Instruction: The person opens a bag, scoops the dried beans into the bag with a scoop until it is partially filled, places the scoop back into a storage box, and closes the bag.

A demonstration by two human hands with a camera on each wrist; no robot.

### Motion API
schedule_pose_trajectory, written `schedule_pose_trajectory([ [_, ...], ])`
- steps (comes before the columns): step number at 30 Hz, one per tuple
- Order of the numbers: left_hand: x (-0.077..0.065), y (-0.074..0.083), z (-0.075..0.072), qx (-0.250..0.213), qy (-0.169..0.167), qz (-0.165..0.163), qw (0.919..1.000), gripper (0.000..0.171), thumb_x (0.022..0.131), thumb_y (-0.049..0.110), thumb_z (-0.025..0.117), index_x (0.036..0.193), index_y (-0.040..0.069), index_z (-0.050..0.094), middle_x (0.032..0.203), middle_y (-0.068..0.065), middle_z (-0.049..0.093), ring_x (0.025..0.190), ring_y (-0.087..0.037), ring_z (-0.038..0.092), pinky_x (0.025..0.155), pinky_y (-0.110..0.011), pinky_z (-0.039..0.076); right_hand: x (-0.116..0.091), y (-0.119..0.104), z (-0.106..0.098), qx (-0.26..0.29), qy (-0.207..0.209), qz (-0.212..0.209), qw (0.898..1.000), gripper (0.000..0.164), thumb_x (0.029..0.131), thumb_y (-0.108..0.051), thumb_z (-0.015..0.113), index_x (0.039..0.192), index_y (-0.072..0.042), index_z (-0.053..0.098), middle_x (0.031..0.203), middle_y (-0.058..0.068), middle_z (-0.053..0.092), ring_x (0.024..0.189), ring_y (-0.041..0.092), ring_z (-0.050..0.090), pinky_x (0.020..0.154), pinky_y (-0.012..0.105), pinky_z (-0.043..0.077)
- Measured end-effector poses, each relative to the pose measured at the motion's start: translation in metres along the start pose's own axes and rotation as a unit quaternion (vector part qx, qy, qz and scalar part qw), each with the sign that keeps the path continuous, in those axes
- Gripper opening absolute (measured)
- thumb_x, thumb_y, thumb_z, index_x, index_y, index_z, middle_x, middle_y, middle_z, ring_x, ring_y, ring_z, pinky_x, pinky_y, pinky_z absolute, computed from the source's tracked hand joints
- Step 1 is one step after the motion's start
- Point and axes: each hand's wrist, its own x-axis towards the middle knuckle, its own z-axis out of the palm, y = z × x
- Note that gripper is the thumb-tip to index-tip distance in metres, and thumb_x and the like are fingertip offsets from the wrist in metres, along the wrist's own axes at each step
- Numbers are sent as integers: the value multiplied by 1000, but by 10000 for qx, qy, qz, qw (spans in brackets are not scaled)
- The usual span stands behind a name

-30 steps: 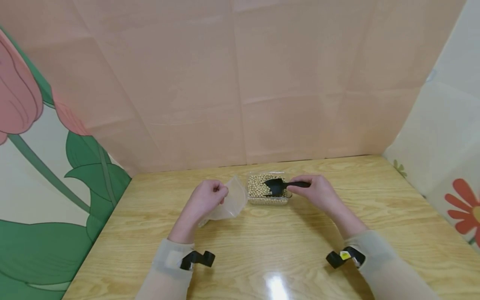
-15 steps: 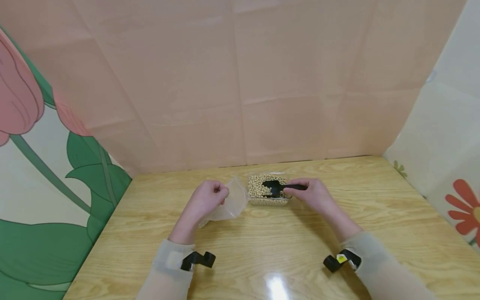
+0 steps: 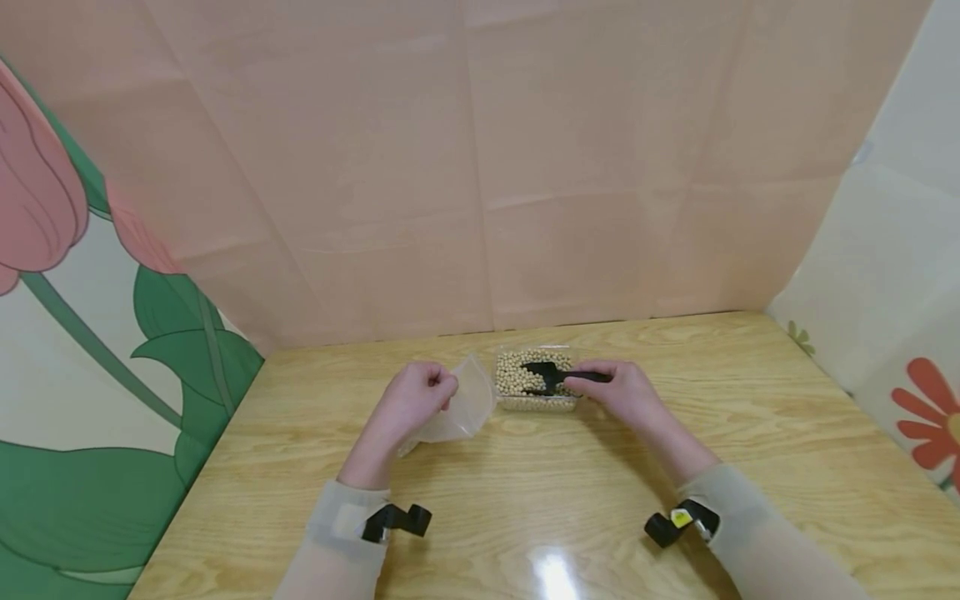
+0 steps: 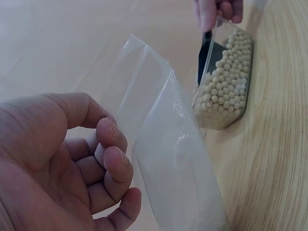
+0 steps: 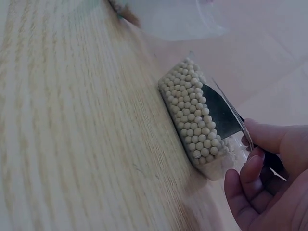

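Note:
My left hand (image 3: 418,395) pinches the edge of a clear plastic bag (image 4: 173,159), which stands with its mouth spread just left of a clear box. The box (image 5: 211,169) is filled with small round beige balls (image 4: 226,86). Gripped by its handle in my right hand (image 3: 621,392) is a black scoop (image 3: 546,375). Its blade is pushed in among the balls, pointing left. The right wrist view shows the blade (image 5: 219,110) through the box wall, partly buried. My right fingers (image 5: 243,183) are at the right end of the box.
The box and bag stand on a wood-grain table (image 3: 480,500). A pink sheet (image 3: 480,167) hangs behind the table's far edge. Patterned walls with a tulip (image 3: 37,167) and a red flower (image 3: 926,408) flank it left and right.
My right hand has moved slightly left, pushing the scoop farther into the balls. The left hand and the bag have stayed in place.

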Motion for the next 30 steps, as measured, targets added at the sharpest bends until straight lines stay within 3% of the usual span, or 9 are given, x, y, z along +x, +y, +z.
schedule_pose_trajectory([
  [6,1,-1,0,11,-27,-28,10000,28,103,17,58,76,11,63,70,-4,61,55,-17,37,58,-34,36,0,4,-3,711,-143,147,9973,52,99,-36,85,140,-6,75,114,10,80,88,24,70,72,36,59],
  [13,0,-2,0,-1,-34,-36,10000,29,104,17,58,76,11,63,70,-4,60,55,-16,36,58,-34,35,0,6,-6,1178,-190,335,9923,53,99,-34,85,142,-6,73,119,7,81,100,23,73,85,35,60],
  [19,0,-1,0,-37,-37,-56,10000,28,105,17,57,78,11,63,71,-5,60,56,-17,36,58,-34,35,1,6,-9,1173,-170,375,9922,53,98,-35,86,141,-8,74,118,4,80,101,24,73,85,35,60],
  [30,0,-1,0,-87,-42,-106,9999,28,105,17,58,78,11,63,70,-5,60,56,-17,36,59,-34,35,1,-1,-15,609,-134,357,9974,54,98,-45,84,141,-14,76,147,14,68,121,29,69,102,45,57],
])
